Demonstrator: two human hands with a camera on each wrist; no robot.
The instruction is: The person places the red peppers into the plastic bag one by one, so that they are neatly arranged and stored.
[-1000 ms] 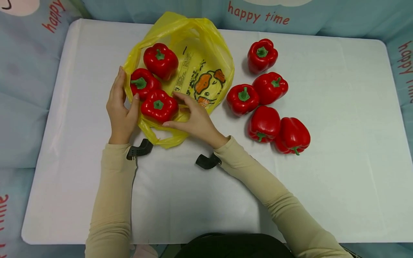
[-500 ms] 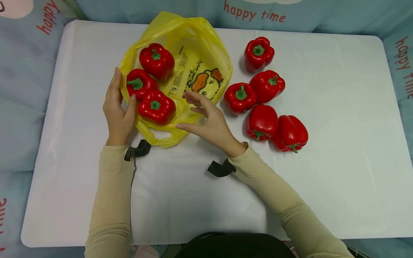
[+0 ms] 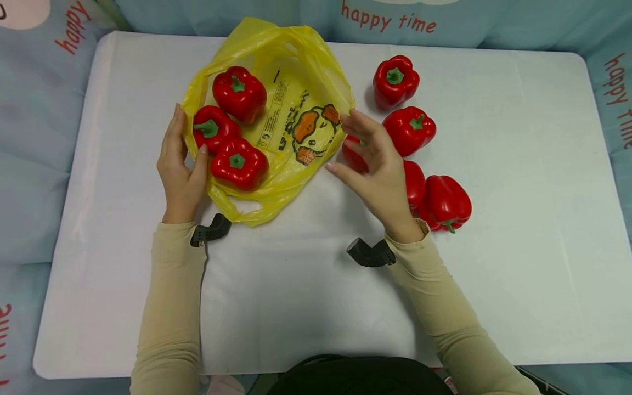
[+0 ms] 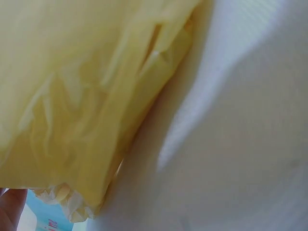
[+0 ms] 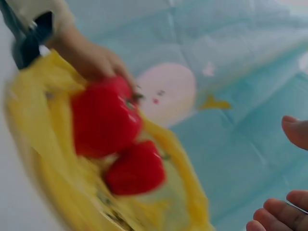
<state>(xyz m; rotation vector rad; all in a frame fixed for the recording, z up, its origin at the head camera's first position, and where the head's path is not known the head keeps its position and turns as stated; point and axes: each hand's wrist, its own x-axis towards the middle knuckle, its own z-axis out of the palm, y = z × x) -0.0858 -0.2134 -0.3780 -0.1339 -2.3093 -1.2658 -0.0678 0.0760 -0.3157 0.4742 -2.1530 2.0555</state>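
A yellow plastic bag [image 3: 308, 60] with a cartoon duck print lies with its mouth spread, three red bell peppers [image 3: 239, 163] inside along its left side. My left hand [image 3: 180, 178] holds the bag's left edge, thumb over the rim and fingers outside. Apart from the bag, my right hand [image 3: 382, 175] hovers with spread fingers and nothing in them. Beneath it, a bell pepper [image 3: 353, 156] is partly covered. In the right wrist view, right-hand fingers [image 5: 284, 211] show at the lower right, away from the blurred bag. Yellow plastic [image 4: 72, 120] fills the left wrist view's left half.
More red bell peppers stand or lie right of the bag: one at the back [image 3: 396, 82], one tilted [image 3: 408, 131], one at the front right [image 3: 444, 202]. A white table [image 3: 533, 230] bears everything, with blue printed cloth [image 3: 296, 19] behind.
My right hand has drawn away from the front bell pepper in the bag and moved right, over the loose bell peppers. The left hand stays at the bag's edge.
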